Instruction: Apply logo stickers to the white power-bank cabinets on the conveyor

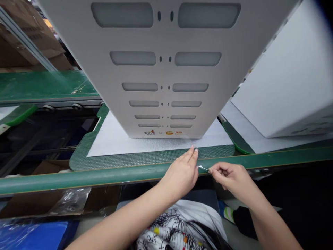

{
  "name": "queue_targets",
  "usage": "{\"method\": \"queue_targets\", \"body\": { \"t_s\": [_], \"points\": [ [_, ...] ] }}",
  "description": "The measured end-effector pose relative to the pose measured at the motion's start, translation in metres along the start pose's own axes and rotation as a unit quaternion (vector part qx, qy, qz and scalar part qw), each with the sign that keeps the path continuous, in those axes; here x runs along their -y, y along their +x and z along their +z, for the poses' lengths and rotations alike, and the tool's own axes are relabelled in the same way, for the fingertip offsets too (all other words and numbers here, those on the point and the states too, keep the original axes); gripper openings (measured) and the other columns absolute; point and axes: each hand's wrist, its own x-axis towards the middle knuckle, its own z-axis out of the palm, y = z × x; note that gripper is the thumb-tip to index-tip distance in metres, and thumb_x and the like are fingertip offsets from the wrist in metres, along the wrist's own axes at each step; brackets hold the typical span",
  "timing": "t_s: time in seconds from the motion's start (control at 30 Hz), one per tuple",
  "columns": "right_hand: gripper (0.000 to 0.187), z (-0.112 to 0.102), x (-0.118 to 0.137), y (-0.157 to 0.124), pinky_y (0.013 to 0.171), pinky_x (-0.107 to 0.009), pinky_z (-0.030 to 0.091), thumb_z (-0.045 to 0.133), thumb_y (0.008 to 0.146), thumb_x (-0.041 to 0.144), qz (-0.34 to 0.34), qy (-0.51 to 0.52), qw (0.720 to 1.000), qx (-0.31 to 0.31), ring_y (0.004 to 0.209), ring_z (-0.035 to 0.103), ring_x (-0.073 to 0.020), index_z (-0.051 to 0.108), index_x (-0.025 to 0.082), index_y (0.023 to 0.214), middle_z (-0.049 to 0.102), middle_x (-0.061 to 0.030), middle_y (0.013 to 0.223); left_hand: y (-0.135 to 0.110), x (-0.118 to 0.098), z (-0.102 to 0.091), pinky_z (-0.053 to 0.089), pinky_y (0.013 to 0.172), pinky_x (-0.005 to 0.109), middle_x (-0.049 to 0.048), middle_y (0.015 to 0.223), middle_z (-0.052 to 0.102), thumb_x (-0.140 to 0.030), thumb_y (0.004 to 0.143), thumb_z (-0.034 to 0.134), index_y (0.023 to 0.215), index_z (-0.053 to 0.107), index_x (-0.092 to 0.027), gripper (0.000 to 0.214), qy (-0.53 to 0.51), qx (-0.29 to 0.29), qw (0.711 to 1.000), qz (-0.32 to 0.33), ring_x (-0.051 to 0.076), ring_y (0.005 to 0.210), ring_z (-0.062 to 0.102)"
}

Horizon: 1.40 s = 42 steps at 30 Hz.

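Note:
My left hand (182, 173) lies over the green front rail (104, 176), its fingers stretched forward toward the white cabinet. Close to its thumb is one end of a thin, clear, shiny strip (203, 168); whether the thumb presses on it is hidden. My right hand (231, 177) pinches the strip's other end between thumb and fingertips. Just beyond my hands, a tall white cabinet (165, 73) with rows of grey windows and small logos stands on a white foam sheet (109, 139). Beneath the sheet is a green textured pallet board (130, 159).
At right, another white cabinet (288, 76) stands on its own sheet and board. A green conveyor belt (41, 85) with rollers runs behind on the left. Cardboard (33, 205), clear plastic (73, 199) and a blue box (33, 236) lie below the rail. A person's shoe (229, 213) shows at right.

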Motion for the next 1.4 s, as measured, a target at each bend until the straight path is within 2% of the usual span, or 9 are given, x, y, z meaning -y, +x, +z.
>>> {"method": "queue_targets", "body": {
  "t_s": [0.43,0.57,0.67,0.8,0.9,0.97,1.17,1.27,1.4],
  "points": [
    [0.026,-0.004,-0.011,-0.032,0.042,-0.020,0.031,0.052,0.075,0.037,0.013,-0.006,1.000,-0.016,0.044,0.039,-0.0085,0.063,0.015,0.067,0.051,-0.0012,0.054,-0.013,-0.011,0.010,0.036,0.107,0.040,0.0221,0.137,0.040,-0.015,0.082,0.039,0.130,0.039,0.002,0.052,-0.024,0.010,0.998,0.057,0.024,0.130,0.037],
    [0.024,-0.003,0.006,-0.048,0.044,-0.021,0.034,0.053,0.075,0.031,-0.034,0.028,0.999,-0.018,0.047,0.043,-0.0105,0.060,0.016,0.057,0.049,-0.0020,0.052,-0.021,-0.012,0.001,0.038,0.104,0.041,0.0163,0.133,0.047,-0.010,0.079,0.040,0.128,0.042,-0.006,0.050,-0.069,-0.021,0.992,0.102,0.022,0.124,0.043],
    [0.021,0.001,0.024,-0.056,0.057,-0.022,0.044,0.059,0.076,0.027,-0.135,0.030,0.986,-0.091,0.066,0.052,-0.0144,0.063,0.019,0.058,0.053,-0.0063,0.072,-0.029,-0.017,-0.009,0.041,0.095,0.039,0.0129,0.119,0.056,-0.018,0.082,0.049,0.115,0.052,-0.013,0.034,-0.141,-0.084,0.978,0.128,0.022,0.112,0.050],
    [0.009,0.016,0.047,-0.046,0.083,-0.027,0.047,0.063,0.078,0.023,-0.209,0.122,0.961,-0.130,0.099,0.054,-0.0180,0.071,0.026,0.075,0.057,-0.0068,0.102,-0.036,-0.021,-0.021,0.044,0.078,0.032,0.0037,0.086,0.064,-0.019,0.081,0.056,0.093,0.053,-0.018,0.012,-0.338,-0.131,0.932,0.010,0.014,0.081,0.059],
    [0.011,0.030,0.063,-0.025,0.075,-0.023,0.048,0.061,0.081,0.024,-0.166,0.312,0.929,-0.110,0.085,0.056,-0.0138,0.072,0.027,0.078,0.060,-0.0044,0.085,-0.041,-0.019,-0.030,0.044,0.067,0.025,-0.0004,0.073,0.060,-0.020,0.075,0.061,0.094,0.047,-0.018,0.024,-0.525,-0.128,0.827,-0.154,0.010,0.067,0.055],
    [0.009,0.039,0.071,-0.012,0.069,-0.020,0.047,0.064,0.078,0.027,-0.132,0.402,0.899,-0.115,0.077,0.055,-0.0116,0.072,0.024,0.074,0.060,-0.0040,0.079,-0.047,-0.016,-0.038,0.043,0.063,0.023,-0.0010,0.070,0.057,-0.021,0.071,0.063,0.088,0.046,-0.017,0.024,-0.569,-0.127,0.783,-0.218,0.010,0.065,0.053],
    [0.009,0.052,0.085,0.001,0.058,-0.017,0.042,0.069,0.072,0.029,-0.065,0.463,0.882,-0.055,0.071,0.054,-0.0087,0.073,0.021,0.071,0.063,-0.0058,0.092,-0.067,-0.006,-0.060,0.039,0.065,0.021,-0.0008,0.069,0.052,-0.022,0.071,0.062,0.071,0.051,-0.015,0.014,-0.557,-0.144,0.780,-0.246,0.008,0.067,0.048],
    [0.013,0.051,0.088,-0.006,0.066,-0.018,0.045,0.060,0.082,0.029,-0.135,0.406,0.904,-0.023,0.081,0.055,-0.0094,0.073,0.026,0.082,0.061,-0.0044,0.100,-0.075,-0.002,-0.067,0.039,0.064,0.018,-0.0015,0.071,0.052,-0.022,0.072,0.064,0.073,0.051,-0.015,0.015,-0.583,-0.167,0.758,-0.243,0.007,0.066,0.048],
    [0.026,0.050,0.088,-0.012,0.087,-0.023,0.045,0.054,0.085,0.014,-0.278,0.209,0.935,-0.073,0.104,0.052,-0.0110,0.069,0.031,0.098,0.054,-0.0023,0.110,-0.082,0.000,-0.075,0.042,0.065,0.014,-0.0016,0.075,0.054,-0.017,0.069,0.068,0.078,0.052,-0.015,0.018,-0.605,-0.192,0.735,-0.238,0.005,0.070,0.050]
  ]
}}
